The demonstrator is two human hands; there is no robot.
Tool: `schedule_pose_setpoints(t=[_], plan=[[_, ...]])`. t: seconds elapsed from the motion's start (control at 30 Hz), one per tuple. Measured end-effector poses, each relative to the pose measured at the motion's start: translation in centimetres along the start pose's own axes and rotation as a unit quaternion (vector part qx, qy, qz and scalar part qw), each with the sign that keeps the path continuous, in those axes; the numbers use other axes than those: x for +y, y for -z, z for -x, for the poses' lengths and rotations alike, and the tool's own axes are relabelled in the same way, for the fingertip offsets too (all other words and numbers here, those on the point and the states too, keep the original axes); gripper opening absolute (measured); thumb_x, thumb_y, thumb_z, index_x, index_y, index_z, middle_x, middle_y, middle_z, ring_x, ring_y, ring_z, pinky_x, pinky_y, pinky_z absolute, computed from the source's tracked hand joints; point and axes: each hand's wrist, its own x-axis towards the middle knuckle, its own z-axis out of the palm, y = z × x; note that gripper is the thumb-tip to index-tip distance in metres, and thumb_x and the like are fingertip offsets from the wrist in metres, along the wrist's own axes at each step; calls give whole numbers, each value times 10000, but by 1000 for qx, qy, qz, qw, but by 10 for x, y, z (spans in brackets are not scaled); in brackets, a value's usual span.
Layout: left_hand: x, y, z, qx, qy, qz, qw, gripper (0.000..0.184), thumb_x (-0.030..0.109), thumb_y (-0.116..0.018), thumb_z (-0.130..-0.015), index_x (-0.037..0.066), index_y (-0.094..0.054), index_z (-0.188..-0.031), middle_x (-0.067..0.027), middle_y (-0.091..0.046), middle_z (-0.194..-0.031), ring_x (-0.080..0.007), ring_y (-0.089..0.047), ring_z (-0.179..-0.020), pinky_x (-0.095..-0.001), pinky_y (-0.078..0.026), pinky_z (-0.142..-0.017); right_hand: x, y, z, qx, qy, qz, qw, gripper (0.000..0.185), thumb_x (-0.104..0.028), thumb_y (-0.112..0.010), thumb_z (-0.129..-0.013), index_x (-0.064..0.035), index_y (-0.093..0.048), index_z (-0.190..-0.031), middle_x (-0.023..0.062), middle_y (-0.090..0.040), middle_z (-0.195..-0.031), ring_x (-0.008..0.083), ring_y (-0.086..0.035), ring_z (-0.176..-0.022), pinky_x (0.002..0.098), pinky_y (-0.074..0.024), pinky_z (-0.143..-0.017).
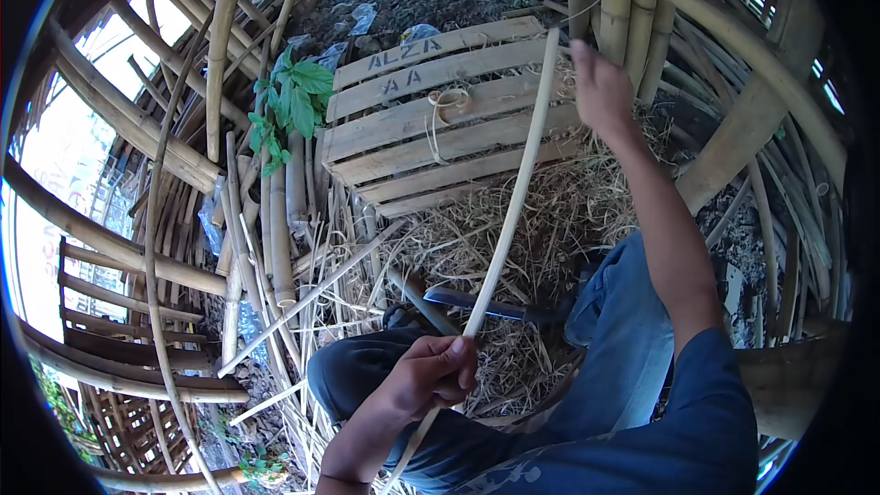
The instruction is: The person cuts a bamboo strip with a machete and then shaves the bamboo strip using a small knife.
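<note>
My left hand (435, 373) is closed around the lower part of a long, pale bamboo strip (513, 211), just above my bent knee. The strip rises in a slight curve to a dark tip, and its tail runs down below my fist. Near that upper end is my right hand (601, 87), raised with its fingers curled. A thin curl shows by its fingertips, but what it grips is too small to make out. Behind the strip, low between my legs, lies a long knife (458, 300) with a dark blade.
Wooden slatted crate (440, 110) with a coiled shaving (451, 108) on top stands ahead. Bamboo shavings (541, 247) cover the ground around my legs. A leafy plant (295, 101) and bamboo poles (280, 238) are at left; more poles (632, 9) stand at right.
</note>
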Motion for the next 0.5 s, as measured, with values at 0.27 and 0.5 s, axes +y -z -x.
schedule_pose_setpoints(t=[0.27, 0.5], plan=[[8, 5, -15, 45, -69, 7, 997, 396, 328, -338, -1004, 30, -518, -816, 28, -313, -514, -54, -218, -390, -233, -164, -374, -102, 32, 93, -370, -102, -442, 811, 448, -445, -529, -912, -34, -621, -761, 2, -548, -668, 87, -483, -595, 262, -353, -543], [11, -18, -32, 88, -44, -92, 991, 357, 266, -338, -1009, -12, -557, -959, 10, -396, -565, -70, -318, -458, -218, -283, -430, -92, 24, 69, -298, -263, -478, 783, 295, -312, -615, -881, -36, -619, -777, -73, -390, -478, 33, -271, -359, 213, -179, -363]])
